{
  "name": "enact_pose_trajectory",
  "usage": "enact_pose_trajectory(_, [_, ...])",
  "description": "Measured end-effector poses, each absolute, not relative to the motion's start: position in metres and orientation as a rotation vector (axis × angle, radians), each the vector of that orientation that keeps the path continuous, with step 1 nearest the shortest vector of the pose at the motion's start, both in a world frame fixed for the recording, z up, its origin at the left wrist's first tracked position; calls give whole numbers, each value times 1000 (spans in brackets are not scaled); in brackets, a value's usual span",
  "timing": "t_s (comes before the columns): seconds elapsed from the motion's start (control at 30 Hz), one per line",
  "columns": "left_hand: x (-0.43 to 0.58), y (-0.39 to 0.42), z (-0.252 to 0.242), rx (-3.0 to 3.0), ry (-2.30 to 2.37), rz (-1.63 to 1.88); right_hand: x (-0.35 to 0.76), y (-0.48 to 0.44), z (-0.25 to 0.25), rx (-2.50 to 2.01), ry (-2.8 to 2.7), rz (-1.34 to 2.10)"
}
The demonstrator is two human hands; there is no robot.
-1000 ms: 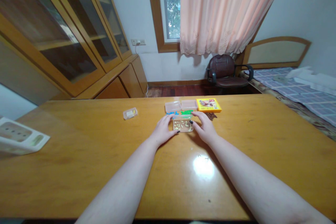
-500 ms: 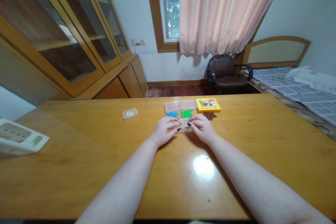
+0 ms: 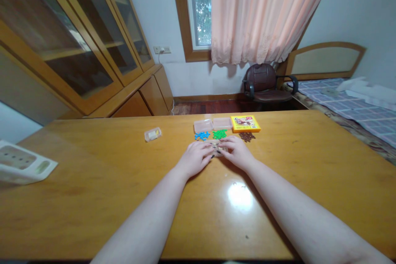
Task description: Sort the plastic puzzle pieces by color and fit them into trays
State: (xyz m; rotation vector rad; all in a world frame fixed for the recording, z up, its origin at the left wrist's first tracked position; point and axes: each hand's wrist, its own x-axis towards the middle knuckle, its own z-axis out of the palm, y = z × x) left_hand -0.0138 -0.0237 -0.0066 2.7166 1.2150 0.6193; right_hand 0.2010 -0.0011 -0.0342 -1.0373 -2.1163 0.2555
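On the wooden table [image 3: 93, 173], my left hand [image 3: 195, 159] and my right hand [image 3: 236, 153] meet over a small clear plastic box [image 3: 219, 147] of pale yellow pieces. Both hands cover most of the box, with fingers curled down on it. Just beyond the hands lie a pile of blue pieces [image 3: 202, 135], a pile of green pieces [image 3: 219, 134] and a pile of brown pieces [image 3: 246, 136].
An open clear case [image 3: 213, 124] and a yellow box [image 3: 245, 123] lie behind the piles. Another small clear box [image 3: 152, 134] sits to the left. A white object [image 3: 21, 167] lies at the table's left edge. A chair [image 3: 265, 84] and bed stand beyond.
The clear box was tilted up and showing between my hands; both hands have closed in over it and pressed it down flat on the table.
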Motion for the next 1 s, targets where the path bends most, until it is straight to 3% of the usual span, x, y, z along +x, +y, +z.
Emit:
enact_pose_trajectory(0.8, [-11, -32, 8, 2677, 1245, 349, 202, 2, -39, -1205, -2147, 402])
enact_pose_trajectory(1.0, [-10, -32, 5, 2716, 1252, 424, 202, -2, -33, -1198, -2152, 393])
